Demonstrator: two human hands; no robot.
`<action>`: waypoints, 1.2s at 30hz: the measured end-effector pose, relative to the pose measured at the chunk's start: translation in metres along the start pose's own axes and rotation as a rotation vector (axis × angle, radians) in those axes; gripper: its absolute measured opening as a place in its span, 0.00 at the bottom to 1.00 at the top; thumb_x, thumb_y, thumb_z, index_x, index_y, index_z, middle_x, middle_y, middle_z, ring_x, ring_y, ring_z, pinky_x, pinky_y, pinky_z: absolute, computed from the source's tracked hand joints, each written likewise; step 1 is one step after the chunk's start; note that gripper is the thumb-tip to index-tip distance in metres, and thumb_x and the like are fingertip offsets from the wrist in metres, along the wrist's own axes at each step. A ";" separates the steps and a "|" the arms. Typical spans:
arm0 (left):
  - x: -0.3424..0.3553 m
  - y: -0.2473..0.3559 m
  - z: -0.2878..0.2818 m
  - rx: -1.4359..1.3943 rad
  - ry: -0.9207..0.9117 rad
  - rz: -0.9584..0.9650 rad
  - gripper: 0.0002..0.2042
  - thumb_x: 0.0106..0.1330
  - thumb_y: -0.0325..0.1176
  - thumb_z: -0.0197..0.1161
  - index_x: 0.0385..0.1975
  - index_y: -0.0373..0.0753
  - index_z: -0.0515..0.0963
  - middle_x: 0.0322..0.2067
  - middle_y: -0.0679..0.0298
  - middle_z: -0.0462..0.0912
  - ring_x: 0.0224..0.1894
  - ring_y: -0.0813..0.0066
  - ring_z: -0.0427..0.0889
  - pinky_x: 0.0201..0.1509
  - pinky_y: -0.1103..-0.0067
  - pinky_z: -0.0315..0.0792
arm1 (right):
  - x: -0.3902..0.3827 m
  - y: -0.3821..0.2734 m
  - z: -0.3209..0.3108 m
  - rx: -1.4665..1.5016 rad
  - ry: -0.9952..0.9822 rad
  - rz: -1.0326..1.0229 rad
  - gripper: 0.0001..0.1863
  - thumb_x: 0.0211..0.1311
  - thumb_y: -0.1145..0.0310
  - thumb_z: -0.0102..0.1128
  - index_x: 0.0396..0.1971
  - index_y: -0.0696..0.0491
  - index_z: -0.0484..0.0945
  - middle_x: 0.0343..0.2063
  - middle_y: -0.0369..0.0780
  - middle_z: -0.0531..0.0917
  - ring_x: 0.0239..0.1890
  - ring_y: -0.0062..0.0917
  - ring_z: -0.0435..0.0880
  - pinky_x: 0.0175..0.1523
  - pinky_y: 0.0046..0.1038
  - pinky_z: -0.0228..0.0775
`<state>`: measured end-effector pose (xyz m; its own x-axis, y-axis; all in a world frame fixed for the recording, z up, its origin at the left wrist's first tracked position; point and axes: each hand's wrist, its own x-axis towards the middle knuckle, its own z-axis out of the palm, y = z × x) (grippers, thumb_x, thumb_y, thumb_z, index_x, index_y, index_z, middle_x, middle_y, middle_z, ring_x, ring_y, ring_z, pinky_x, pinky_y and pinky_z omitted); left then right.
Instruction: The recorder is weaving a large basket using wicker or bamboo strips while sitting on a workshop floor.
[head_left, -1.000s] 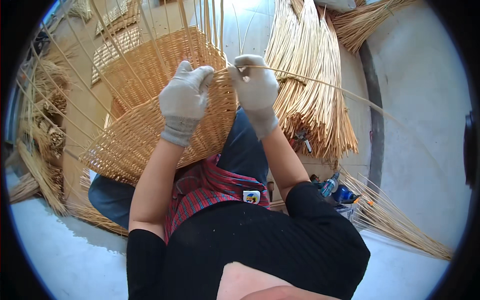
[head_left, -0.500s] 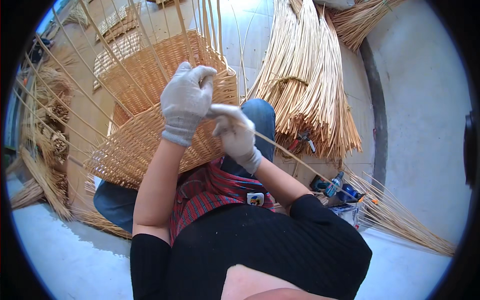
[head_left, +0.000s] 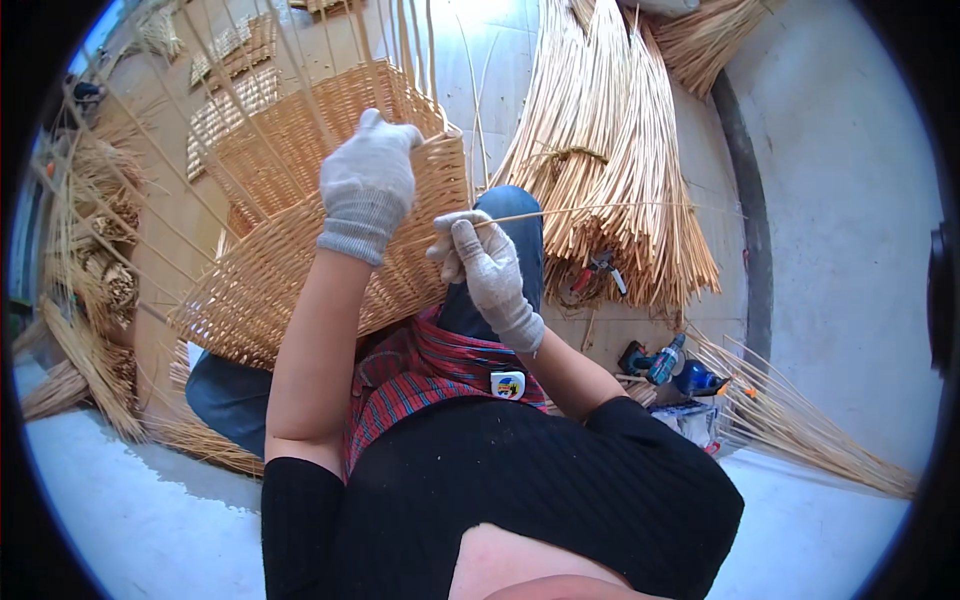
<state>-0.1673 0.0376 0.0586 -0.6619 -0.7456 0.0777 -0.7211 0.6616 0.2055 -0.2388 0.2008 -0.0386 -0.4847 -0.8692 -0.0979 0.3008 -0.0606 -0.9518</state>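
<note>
A half-woven wicker basket [head_left: 285, 285] rests tilted over my knees, long upright stakes fanning out from its walls. My left hand [head_left: 368, 185], in a pale grey knit glove, is curled closed at the upper edge of its near wall; what the fingers grip is hidden. Beside the basket's right part, my gloved right hand [head_left: 487, 268] pinches a thin wicker strand [head_left: 560, 210] between thumb and fingers. One end of the strand stretches far to the right, and the other runs left toward the woven wall.
Large bundles of wicker rods [head_left: 620, 150] lie ahead right, with red-handled pruning shears [head_left: 600, 275] on them. A power drill [head_left: 655, 360] and loose rods [head_left: 800, 430] sit at my right. Woven panels [head_left: 232, 110] and more bundles [head_left: 100, 360] lie at the left.
My right hand has moved down and away from the left one, and the strand has swung up to nearly level. My left hand has turned slightly, its fingers now tucked out of sight.
</note>
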 end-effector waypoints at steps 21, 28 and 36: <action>-0.438 -0.301 0.010 -1.386 1.267 -0.759 0.11 0.76 0.33 0.55 0.50 0.35 0.78 0.28 0.65 0.81 0.24 0.81 0.78 0.34 0.82 0.77 | -0.094 0.063 0.152 -1.000 -1.318 -0.055 0.10 0.67 0.59 0.60 0.33 0.51 0.80 0.27 0.45 0.83 0.33 0.44 0.84 0.37 0.41 0.75; -0.593 -0.377 0.175 -1.017 1.241 -1.656 0.18 0.71 0.27 0.55 0.60 0.34 0.70 0.44 0.51 0.85 0.44 0.62 0.85 0.52 0.72 0.78 | -0.080 0.103 0.123 -1.344 -1.127 0.000 0.11 0.68 0.59 0.57 0.37 0.52 0.80 0.32 0.45 0.85 0.37 0.42 0.84 0.42 0.39 0.74; -0.606 -0.288 0.313 -0.585 0.517 -1.859 0.12 0.70 0.33 0.57 0.50 0.45 0.81 0.49 0.55 0.83 0.52 0.54 0.82 0.56 0.66 0.75 | -0.076 0.125 0.064 -1.583 -0.961 0.044 0.12 0.69 0.58 0.57 0.41 0.50 0.80 0.36 0.43 0.85 0.41 0.41 0.85 0.45 0.39 0.75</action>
<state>0.3770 0.3240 -0.3531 0.8512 -0.3770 -0.3653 -0.1141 -0.8121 0.5723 -0.1118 0.2281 -0.1318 0.2477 -0.8370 -0.4879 -0.9309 -0.0661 -0.3593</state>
